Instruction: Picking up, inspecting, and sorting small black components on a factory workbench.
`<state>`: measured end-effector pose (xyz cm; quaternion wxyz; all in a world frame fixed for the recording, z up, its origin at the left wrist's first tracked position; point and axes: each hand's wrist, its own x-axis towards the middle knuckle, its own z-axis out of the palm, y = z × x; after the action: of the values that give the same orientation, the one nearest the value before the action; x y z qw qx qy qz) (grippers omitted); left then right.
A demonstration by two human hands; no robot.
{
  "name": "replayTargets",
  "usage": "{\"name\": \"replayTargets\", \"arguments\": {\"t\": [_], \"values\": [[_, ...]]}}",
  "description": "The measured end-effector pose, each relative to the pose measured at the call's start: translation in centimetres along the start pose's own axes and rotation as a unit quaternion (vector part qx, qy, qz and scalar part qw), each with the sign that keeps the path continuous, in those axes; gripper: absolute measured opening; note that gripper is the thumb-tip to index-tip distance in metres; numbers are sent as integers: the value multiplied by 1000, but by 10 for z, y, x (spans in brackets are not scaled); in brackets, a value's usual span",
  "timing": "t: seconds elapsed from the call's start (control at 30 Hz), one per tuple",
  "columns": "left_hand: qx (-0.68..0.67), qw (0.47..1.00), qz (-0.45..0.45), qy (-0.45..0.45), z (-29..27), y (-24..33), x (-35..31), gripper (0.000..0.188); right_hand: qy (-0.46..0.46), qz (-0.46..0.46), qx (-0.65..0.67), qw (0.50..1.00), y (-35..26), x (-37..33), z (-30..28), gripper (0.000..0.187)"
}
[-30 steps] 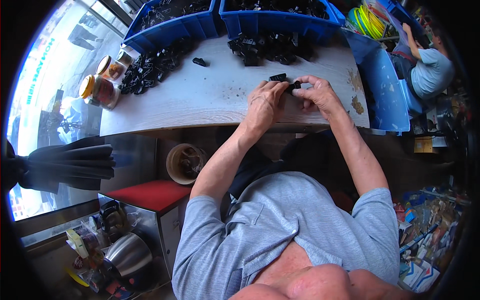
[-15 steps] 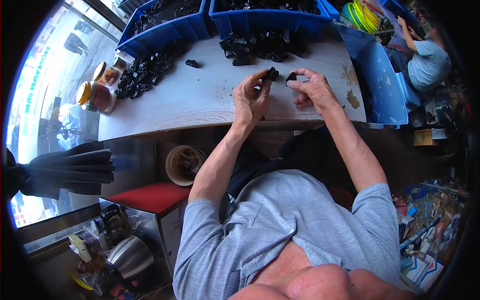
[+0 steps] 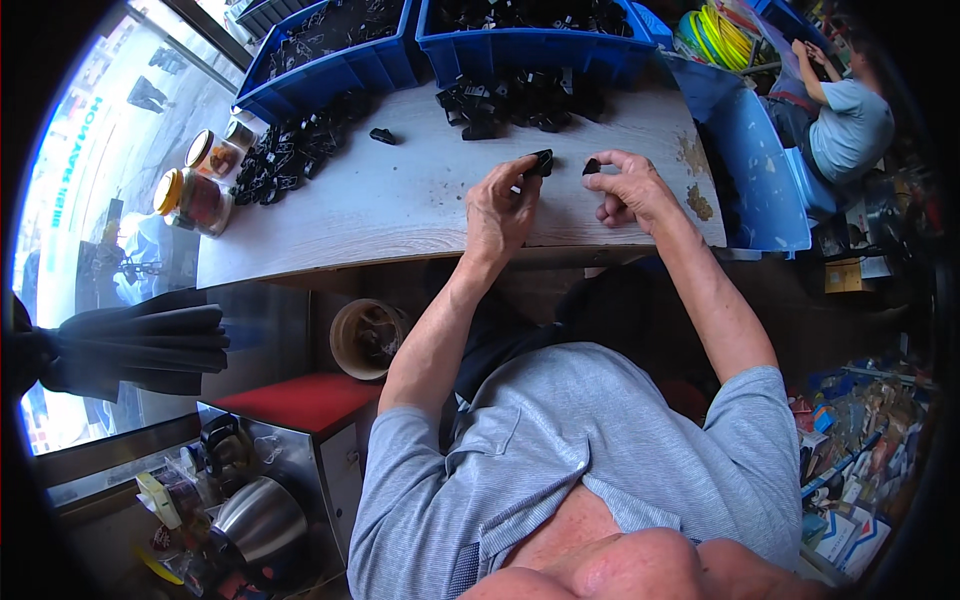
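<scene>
Above the near part of the pale table, my left hand (image 3: 500,205) pinches a small black plastic part (image 3: 541,163) between thumb and fingertips. To its right, my right hand (image 3: 634,190) grips a smaller black piece (image 3: 591,168), with the other fingers curled below. A gap separates the two pieces. Farther back lies a pile of black parts (image 3: 515,100), some with metal bits. Another heap of black parts (image 3: 290,150) spreads along the left of the table, and a single black part (image 3: 383,136) lies between the heaps.
Two blue bins (image 3: 330,60) of black parts stand at the table's back. Lidded jars (image 3: 195,200) line its left edge. A large light-blue crate (image 3: 770,180) is beyond the right edge, near a seated person (image 3: 850,125). A round bucket (image 3: 368,338) stands below the table's front.
Both hands have shifted only slightly, each still pinching its black piece. The gap between the pieces is a little wider. The view has tilted slightly.
</scene>
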<state>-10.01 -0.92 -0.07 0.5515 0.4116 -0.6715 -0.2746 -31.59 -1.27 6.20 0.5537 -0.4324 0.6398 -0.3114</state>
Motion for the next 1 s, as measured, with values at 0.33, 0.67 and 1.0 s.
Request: {"name": "replayTargets", "arguments": {"t": [0.33,0.67,1.0], "values": [[18,1000,-7,-11,-1,3,-1,27,49,-6,-11,999,2,-1,-5,45],[-20,999,-29,0,4,5,1,27,-31,-60,49,997,7,-1,10,48],[-141,987,-57,-51,16,-19,-1,34,-72,-78,83,991,18,5,24,48]]}}
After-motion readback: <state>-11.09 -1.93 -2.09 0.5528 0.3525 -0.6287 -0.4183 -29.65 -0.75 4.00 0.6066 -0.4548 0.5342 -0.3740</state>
